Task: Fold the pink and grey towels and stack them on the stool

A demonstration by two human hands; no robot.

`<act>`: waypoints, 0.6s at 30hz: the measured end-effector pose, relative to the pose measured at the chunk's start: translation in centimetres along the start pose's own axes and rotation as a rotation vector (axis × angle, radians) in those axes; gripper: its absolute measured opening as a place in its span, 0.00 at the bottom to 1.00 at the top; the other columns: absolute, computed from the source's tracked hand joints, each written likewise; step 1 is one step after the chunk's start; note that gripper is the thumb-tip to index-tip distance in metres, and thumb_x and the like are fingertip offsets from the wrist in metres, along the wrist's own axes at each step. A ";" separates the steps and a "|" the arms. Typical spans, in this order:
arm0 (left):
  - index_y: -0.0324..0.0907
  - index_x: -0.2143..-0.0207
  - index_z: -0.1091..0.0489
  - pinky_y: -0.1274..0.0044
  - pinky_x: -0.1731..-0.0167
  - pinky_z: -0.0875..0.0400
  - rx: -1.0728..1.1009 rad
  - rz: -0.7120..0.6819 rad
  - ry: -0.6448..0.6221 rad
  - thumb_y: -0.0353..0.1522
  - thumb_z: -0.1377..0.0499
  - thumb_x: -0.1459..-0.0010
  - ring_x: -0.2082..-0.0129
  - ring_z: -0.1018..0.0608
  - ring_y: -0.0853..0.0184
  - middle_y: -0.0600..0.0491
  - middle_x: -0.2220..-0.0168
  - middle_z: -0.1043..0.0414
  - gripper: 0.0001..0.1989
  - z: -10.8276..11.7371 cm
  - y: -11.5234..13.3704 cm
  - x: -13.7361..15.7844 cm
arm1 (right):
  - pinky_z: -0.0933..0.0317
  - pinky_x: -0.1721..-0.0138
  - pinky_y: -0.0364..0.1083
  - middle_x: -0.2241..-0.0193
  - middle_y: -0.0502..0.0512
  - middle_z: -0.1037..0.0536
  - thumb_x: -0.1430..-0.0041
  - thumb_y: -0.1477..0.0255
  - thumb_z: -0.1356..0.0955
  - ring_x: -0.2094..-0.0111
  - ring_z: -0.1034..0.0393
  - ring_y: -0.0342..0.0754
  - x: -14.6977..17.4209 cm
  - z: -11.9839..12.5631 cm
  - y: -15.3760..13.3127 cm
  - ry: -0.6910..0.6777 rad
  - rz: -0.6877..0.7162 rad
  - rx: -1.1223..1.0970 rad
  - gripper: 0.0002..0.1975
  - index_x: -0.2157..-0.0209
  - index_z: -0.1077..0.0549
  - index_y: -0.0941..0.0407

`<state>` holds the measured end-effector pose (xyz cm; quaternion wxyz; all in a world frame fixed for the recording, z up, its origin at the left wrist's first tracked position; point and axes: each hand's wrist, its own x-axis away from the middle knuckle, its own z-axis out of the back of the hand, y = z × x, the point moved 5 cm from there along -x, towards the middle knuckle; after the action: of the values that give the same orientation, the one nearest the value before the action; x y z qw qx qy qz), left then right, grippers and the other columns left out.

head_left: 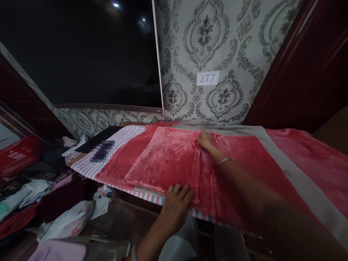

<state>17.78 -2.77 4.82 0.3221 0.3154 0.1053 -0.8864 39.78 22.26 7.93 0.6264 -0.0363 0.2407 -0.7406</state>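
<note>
A red plush blanket [165,156] lies partly folded over itself, its upper layer ending in an edge that runs from front to back. At the near end of that edge, my left hand [178,199] bends its fingers over the cloth; the thumb is hidden. Farther back, my right hand [204,139] closes on the other end of the edge, thumb and forefinger at the fabric. More red plush spreads to the right beneath my right forearm. Under it all shows a striped cloth [126,136] in pink, white and blue.
Grey fabric [282,156] lies along the back and right. A blurred-out dark item [102,151] rests on the striped cloth. A large black screen [95,54] stands behind, left of a "277" paper [208,78] on the wall. Clothes and bags [67,219] crowd the lower left.
</note>
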 end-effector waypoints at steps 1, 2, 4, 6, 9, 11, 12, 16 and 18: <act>0.42 0.48 0.26 0.65 0.60 0.29 0.059 0.022 -0.060 0.29 0.40 0.42 0.59 0.25 0.58 0.45 0.51 0.21 0.18 0.5 -0.1 -0.4 | 0.41 0.39 0.57 0.37 0.72 0.33 0.38 0.67 0.36 0.38 0.35 0.61 0.8 0.0 -0.4 -0.006 0.000 0.019 0.37 0.30 0.46 0.61; 0.44 0.48 0.26 0.66 0.59 0.28 0.133 0.041 -0.118 0.30 0.40 0.42 0.58 0.24 0.59 0.46 0.52 0.21 0.19 1.2 -0.3 -0.9 | 0.45 0.37 0.59 0.35 0.72 0.37 0.37 0.65 0.37 0.35 0.41 0.63 1.8 -0.1 -0.9 -0.016 0.018 0.042 0.36 0.30 0.45 0.60; 0.45 0.47 0.27 0.68 0.56 0.27 0.284 0.082 -0.197 0.31 0.42 0.40 0.57 0.21 0.62 0.49 0.55 0.20 0.18 2.6 -1.1 -2.1 | 0.51 0.34 0.62 0.31 0.69 0.42 0.35 0.59 0.38 0.31 0.49 0.64 4.2 -0.6 -2.3 -0.045 0.121 0.098 0.36 0.30 0.45 0.58; 0.44 0.46 0.27 0.72 0.54 0.26 0.314 0.183 -0.177 0.30 0.47 0.35 0.55 0.20 0.65 0.50 0.54 0.20 0.17 3.9 -2.8 -3.3 | 0.53 0.34 0.64 0.30 0.67 0.45 0.35 0.53 0.40 0.30 0.54 0.66 6.9 -1.4 -3.7 -0.080 0.253 0.145 0.37 0.30 0.46 0.55; 0.42 0.40 0.31 0.59 0.40 0.35 0.080 0.347 -0.183 0.35 0.45 0.34 0.39 0.29 0.54 0.44 0.41 0.28 0.21 3.6 -5.7 -3.7 | 0.55 0.34 0.67 0.30 0.65 0.46 0.35 0.49 0.41 0.29 0.56 0.68 10.4 -2.8 -4.7 -0.143 0.367 0.194 0.38 0.29 0.47 0.51; 0.41 0.36 0.35 0.48 0.35 0.46 -0.043 0.446 -0.288 0.41 0.41 0.36 0.32 0.40 0.45 0.39 0.33 0.38 0.28 1.8 -7.0 -2.9 | 0.54 0.35 0.69 0.29 0.64 0.46 0.35 0.48 0.41 0.30 0.55 0.69 11.8 -3.8 -4.5 -0.188 0.380 0.230 0.38 0.29 0.46 0.49; 0.41 0.35 0.36 0.45 0.35 0.50 -0.070 0.484 -0.343 0.44 0.41 0.37 0.31 0.43 0.43 0.39 0.31 0.42 0.31 0.8 -7.4 -2.3 | 0.54 0.35 0.69 0.30 0.64 0.46 0.36 0.47 0.41 0.30 0.54 0.69 12.2 -4.2 -4.4 -0.199 0.380 0.246 0.38 0.29 0.45 0.49; 0.46 0.32 0.41 0.43 0.35 0.53 -0.079 0.529 -0.427 0.48 0.46 0.35 0.29 0.48 0.45 0.43 0.29 0.48 0.32 -1.6 -7.5 -0.7 | 0.53 0.35 0.67 0.30 0.66 0.45 0.35 0.47 0.41 0.31 0.52 0.69 13.0 -4.8 -4.1 -0.165 0.397 0.284 0.39 0.29 0.45 0.50; 0.46 0.33 0.40 0.44 0.35 0.51 -0.068 0.519 -0.417 0.48 0.46 0.34 0.29 0.47 0.46 0.43 0.29 0.47 0.32 -1.4 -7.4 -0.5 | 0.53 0.36 0.67 0.30 0.66 0.44 0.35 0.47 0.42 0.31 0.51 0.69 13.2 -4.7 -4.1 -0.143 0.414 0.291 0.38 0.29 0.44 0.50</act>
<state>14.03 3.72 3.93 0.5620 0.1325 -0.0170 -0.8163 31.58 11.69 2.16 0.7788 0.0519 0.0888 -0.6188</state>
